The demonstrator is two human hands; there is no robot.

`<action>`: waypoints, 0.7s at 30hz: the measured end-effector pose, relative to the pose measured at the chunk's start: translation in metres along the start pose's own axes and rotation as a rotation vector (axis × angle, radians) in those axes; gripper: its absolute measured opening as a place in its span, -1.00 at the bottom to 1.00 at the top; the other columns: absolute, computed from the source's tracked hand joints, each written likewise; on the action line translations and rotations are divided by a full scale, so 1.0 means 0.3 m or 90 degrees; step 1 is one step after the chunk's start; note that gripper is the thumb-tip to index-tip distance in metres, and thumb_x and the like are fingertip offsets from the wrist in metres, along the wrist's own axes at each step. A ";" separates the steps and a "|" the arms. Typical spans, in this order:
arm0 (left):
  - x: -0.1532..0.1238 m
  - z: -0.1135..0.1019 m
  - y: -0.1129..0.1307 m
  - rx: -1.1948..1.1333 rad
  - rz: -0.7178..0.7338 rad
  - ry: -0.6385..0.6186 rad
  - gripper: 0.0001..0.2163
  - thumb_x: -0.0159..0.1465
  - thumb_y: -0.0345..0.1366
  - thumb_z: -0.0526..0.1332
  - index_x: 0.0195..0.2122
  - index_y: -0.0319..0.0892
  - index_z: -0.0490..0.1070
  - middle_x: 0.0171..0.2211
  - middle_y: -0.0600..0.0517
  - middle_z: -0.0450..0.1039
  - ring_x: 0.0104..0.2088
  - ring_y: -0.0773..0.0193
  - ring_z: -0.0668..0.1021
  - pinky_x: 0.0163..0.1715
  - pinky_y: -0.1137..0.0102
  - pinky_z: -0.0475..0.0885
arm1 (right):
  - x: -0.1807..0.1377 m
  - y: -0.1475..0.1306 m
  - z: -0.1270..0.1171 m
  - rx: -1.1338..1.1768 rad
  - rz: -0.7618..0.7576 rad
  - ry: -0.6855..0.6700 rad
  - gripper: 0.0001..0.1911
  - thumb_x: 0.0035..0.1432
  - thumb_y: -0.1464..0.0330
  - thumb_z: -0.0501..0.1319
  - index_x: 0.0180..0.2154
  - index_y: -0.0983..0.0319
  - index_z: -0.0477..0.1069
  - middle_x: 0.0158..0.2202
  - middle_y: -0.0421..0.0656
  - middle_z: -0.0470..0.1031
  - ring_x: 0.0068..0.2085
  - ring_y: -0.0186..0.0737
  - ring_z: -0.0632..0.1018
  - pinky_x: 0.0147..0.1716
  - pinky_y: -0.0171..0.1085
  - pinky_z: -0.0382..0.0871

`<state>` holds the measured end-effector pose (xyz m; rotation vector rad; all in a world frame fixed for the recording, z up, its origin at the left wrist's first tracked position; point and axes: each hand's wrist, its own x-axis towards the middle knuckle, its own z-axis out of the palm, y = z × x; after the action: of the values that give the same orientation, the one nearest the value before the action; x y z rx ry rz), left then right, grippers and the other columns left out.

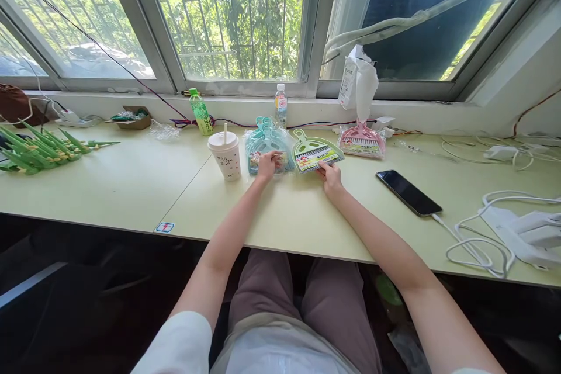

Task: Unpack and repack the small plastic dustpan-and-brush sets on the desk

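Note:
My right hand (332,179) grips the lower edge of a light green mini dustpan and brush set (312,149), which has a yellow printed label and tilts with its handle toward the window. Just left of it, a stack of teal dustpan and brush sets (265,135) lies in clear plastic. Across the front of that stack, my left hand (268,165) has its fingers curled against the wrapping; part of the grip is hidden. Behind my right hand, pink dustpan and brush sets (362,141) sit in clear wrapping near the window sill.
A white lidded cup with a straw (225,155) stands close by my left hand. Bottles (200,112) and a tissue pack (357,79) are at the back. On the right lie a phone (408,191) and white cables (477,234); green artificial plants (44,149) lie far left.

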<state>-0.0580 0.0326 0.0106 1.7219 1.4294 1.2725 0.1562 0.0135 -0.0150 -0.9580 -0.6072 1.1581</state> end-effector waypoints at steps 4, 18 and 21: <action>-0.007 -0.009 0.004 0.015 -0.004 -0.044 -0.61 0.25 -0.56 0.00 0.04 -0.23 0.42 -0.18 -0.07 0.58 -0.49 0.41 0.57 -0.41 0.45 0.55 | -0.001 0.000 0.002 -0.012 -0.005 -0.003 -0.83 -0.01 0.47 0.35 -0.35 0.21 0.41 -0.32 -0.21 0.60 -0.31 -0.27 0.62 -0.22 -0.29 0.62; -0.027 0.006 -0.002 0.470 0.143 -0.071 -0.71 0.13 -0.43 0.31 -0.11 -0.07 0.49 -0.27 -0.02 0.53 -0.09 0.07 0.50 -0.17 0.31 0.40 | -0.009 -0.021 0.007 0.019 0.006 0.006 -0.89 0.06 0.51 0.29 -0.35 0.23 0.42 -0.33 -0.21 0.59 -0.35 -0.34 0.60 -0.21 -0.31 0.61; -0.030 0.010 0.000 0.518 0.160 -0.085 -0.88 0.17 -0.42 0.24 -0.29 -0.11 0.52 -0.29 -0.06 0.51 -0.10 0.07 0.49 -0.18 0.31 0.39 | -0.007 -0.020 0.006 0.021 0.006 0.005 -0.88 0.04 0.52 0.30 -0.36 0.22 0.42 -0.34 -0.22 0.59 -0.35 -0.33 0.60 -0.22 -0.31 0.62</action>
<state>-0.0551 0.0245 0.0066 2.5157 1.8332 0.6797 0.1570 0.0115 -0.0087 -0.9374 -0.5760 1.1700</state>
